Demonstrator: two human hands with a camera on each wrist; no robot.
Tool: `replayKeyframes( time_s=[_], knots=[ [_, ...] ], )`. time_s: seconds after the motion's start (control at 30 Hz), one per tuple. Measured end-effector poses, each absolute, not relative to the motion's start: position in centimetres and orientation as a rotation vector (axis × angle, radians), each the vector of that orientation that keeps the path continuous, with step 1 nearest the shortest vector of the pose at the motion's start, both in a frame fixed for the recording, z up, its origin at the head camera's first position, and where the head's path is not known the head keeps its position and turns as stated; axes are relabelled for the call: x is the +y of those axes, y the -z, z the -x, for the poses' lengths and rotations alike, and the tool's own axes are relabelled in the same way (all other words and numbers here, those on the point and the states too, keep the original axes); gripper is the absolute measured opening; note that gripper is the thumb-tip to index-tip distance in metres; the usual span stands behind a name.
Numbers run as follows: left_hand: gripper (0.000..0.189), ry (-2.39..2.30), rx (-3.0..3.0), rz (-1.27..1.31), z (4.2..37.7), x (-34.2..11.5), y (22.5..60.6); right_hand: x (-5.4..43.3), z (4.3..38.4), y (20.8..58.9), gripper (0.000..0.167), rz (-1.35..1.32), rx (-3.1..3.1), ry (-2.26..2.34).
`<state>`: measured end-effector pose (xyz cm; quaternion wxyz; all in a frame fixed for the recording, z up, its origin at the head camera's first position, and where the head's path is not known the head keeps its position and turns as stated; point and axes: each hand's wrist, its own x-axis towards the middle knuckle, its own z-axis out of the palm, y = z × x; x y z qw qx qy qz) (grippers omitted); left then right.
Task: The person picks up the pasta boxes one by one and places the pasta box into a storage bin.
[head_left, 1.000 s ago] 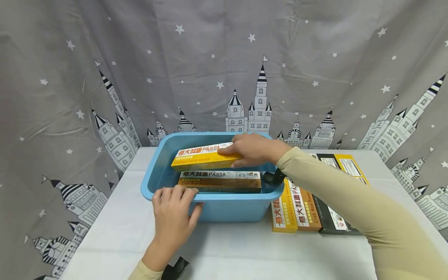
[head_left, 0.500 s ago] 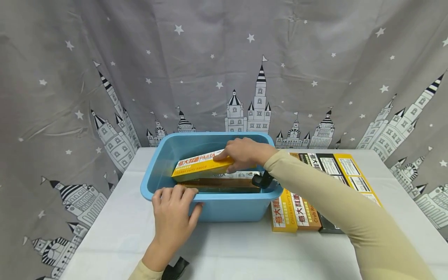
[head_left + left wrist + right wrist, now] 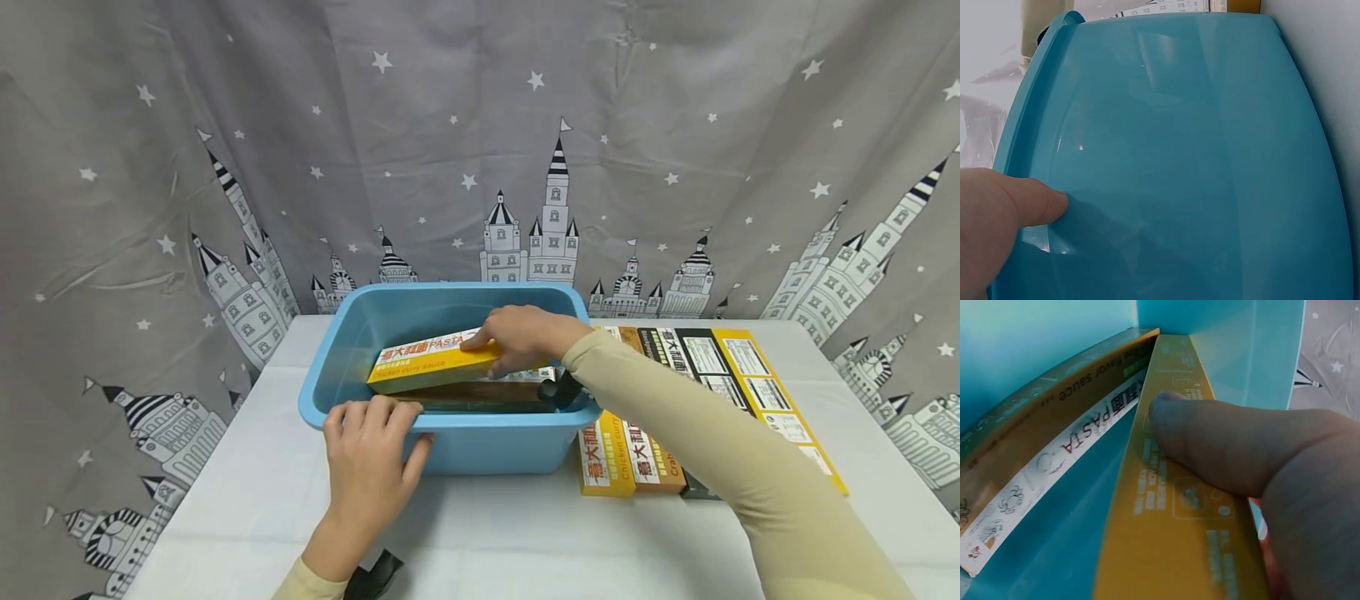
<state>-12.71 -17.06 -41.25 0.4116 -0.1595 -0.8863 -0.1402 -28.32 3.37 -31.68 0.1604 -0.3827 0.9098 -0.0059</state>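
My right hand (image 3: 517,337) holds a yellow chicken curry pasta box (image 3: 420,367) inside the blue plastic bin (image 3: 487,450). In the right wrist view, the thumb (image 3: 1210,437) lies across the yellow side of that box, its other fingers mostly hidden. A brown crab roe pasta box (image 3: 480,395) leans along the bin's front wall, partly covered by the yellow one in the head view. In the right wrist view, blue floor shows between the two boxes. At the bin's front left, my left hand (image 3: 371,467) grips the rim, fingers over it and thumb against the outer wall.
Right of the bin, several pasta boxes lie side by side on the white table: a yellow one (image 3: 607,458), a brown one (image 3: 656,467) and black ones, with a yellow-edged one (image 3: 765,383) farthest right. My right sleeve (image 3: 697,425) passes over them. A grey curtain (image 3: 420,150) hangs behind.
My right hand has moved down and slightly left with the yellow pasta box, which sits lower in the bin and hides more of the brown one. The left hand stays on the rim.
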Motion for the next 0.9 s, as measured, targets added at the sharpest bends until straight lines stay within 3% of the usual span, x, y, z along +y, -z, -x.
replayKeyframes(
  time_s=[0.7, 0.9],
  knots=[
    [0.026, 0.351, -2.236, 0.413, 12.7, -17.1, 41.2, 3.4, 29.5, 32.5, 0.068, 1.005, 2.566, 0.115],
    [0.025, 0.353, -2.235, 0.412, 12.7, -17.1, 41.2, 3.2, 29.7, 32.5, 0.062, 0.961, 2.63, 0.025]
  ],
)
